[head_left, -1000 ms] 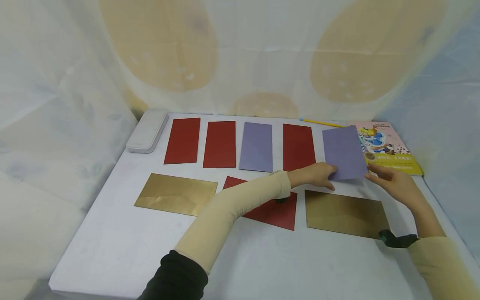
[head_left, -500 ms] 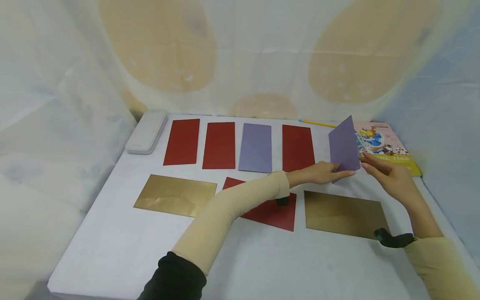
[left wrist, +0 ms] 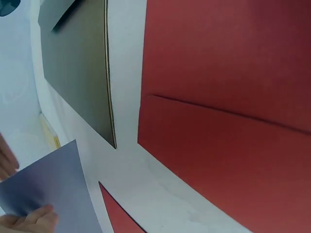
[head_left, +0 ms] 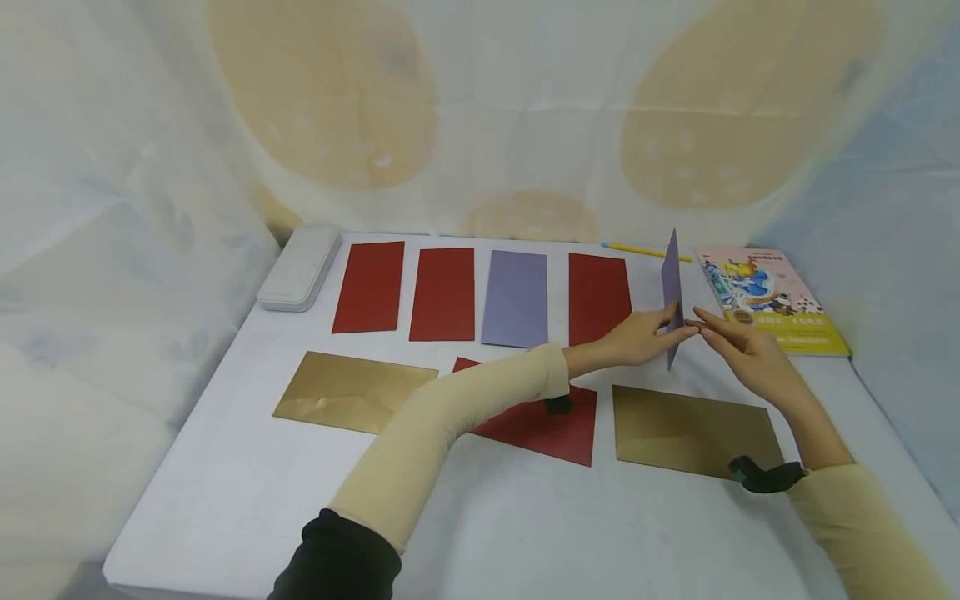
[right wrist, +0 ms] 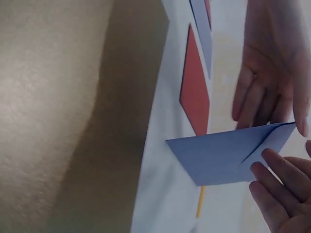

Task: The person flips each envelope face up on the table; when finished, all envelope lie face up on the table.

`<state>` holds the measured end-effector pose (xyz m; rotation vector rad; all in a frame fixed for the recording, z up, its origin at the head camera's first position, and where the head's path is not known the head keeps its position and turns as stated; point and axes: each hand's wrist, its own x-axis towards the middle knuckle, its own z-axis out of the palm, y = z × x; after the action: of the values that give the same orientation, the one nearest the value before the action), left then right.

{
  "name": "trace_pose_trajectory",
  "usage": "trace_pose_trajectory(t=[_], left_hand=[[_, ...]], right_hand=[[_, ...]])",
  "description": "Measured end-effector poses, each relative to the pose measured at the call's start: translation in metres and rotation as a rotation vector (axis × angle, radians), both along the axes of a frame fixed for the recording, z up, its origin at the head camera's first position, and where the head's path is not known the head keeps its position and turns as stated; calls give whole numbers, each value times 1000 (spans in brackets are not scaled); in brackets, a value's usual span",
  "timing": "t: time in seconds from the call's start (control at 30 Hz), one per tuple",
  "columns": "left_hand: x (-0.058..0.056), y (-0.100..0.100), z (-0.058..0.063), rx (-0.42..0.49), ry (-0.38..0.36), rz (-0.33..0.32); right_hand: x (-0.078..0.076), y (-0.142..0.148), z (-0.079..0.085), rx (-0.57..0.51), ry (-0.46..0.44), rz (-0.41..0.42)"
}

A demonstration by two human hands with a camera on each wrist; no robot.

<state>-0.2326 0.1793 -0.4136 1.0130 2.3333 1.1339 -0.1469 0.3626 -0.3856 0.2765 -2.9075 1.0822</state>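
Note:
A purple envelope (head_left: 671, 283) stands on edge above the back right of the table, nearly edge-on in the head view. My left hand (head_left: 637, 337) grips its near end, thumb on the right side and fingers on the left. Close by on the right, my right hand (head_left: 750, 354) has its fingertips near the left thumb. In the right wrist view the envelope (right wrist: 209, 162) shows its flap side, and the loosely extended right fingers (right wrist: 277, 182) overlap it there. The left wrist view shows the envelope's plain face (left wrist: 65, 179) with left fingertips against it.
Behind lie red envelopes (head_left: 367, 287) and another purple envelope (head_left: 514, 298). Nearer are gold envelopes (head_left: 352, 392) (head_left: 690, 429) and a red one (head_left: 558, 429) under the left arm. A white case (head_left: 300, 267), a pencil (head_left: 637, 249) and a picture book (head_left: 772, 296) are at the back.
The purple envelope has turned from facing me to nearly edge-on. The left thumb has come round to its right side, and the right hand has moved left with it.

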Motion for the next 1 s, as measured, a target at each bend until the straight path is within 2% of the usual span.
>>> trace_pose_trajectory(t=[0.27, 0.37, 0.53, 0.67, 0.8, 1.0], left_hand=[[-3, -8, -6, 96, 118, 67], [-3, -10, -9, 114, 132, 80], [-3, -12, -15, 83, 122, 82], [-4, -13, -19, 38, 143, 84], [-5, -15, -23, 5, 153, 71], [-7, -13, -28, -59, 165, 13]], right_hand=[[-7, 5, -20, 67, -56, 70], [-9, 7, -25, 118, -98, 71], [-11, 10, -32, 205, -185, 60], [-11, 11, -36, 233, -227, 63], [-10, 13, -37, 253, -220, 68], [-5, 21, -37, 307, -224, 62]])
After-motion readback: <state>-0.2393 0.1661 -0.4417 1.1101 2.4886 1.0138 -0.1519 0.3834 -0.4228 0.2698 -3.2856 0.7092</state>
